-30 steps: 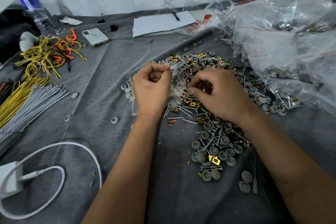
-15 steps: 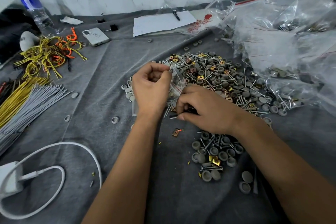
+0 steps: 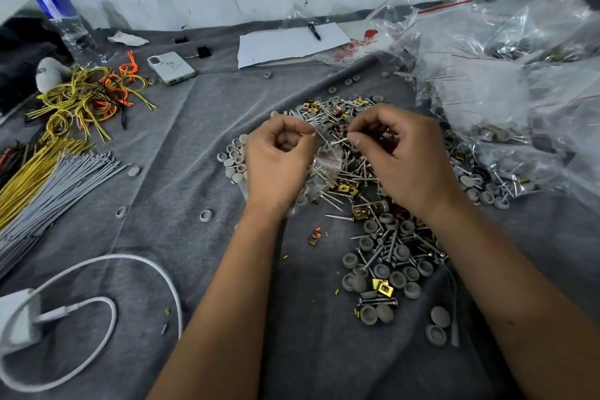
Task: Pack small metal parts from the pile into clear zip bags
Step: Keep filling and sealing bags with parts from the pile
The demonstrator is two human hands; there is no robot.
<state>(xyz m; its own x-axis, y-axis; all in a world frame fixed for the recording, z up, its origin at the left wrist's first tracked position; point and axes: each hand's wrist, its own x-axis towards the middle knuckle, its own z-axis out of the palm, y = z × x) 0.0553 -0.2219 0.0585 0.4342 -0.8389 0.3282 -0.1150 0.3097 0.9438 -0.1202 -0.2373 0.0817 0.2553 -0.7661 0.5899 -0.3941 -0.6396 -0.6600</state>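
Screws are being bagged over a crowded grey cloth.

At far left, a blue-labelled water bottle (image 3: 61,21), yellow wires (image 3: 78,107), a white phone (image 3: 171,67) and a charger cable (image 3: 107,295) are seen. The clear zip bag (image 3: 324,169) is pinched by the left hand (image 3: 279,161); a screw (image 3: 339,140) is pinched at its mouth by the right hand (image 3: 402,153), above the parts pile (image 3: 383,237). Red print on a bag (image 3: 360,42) cannot be read.

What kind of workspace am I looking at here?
Likely an informal hardware-packing bench: a pile of screws and caps on a grey cloth, filled clear bags, and bundled cable ties.
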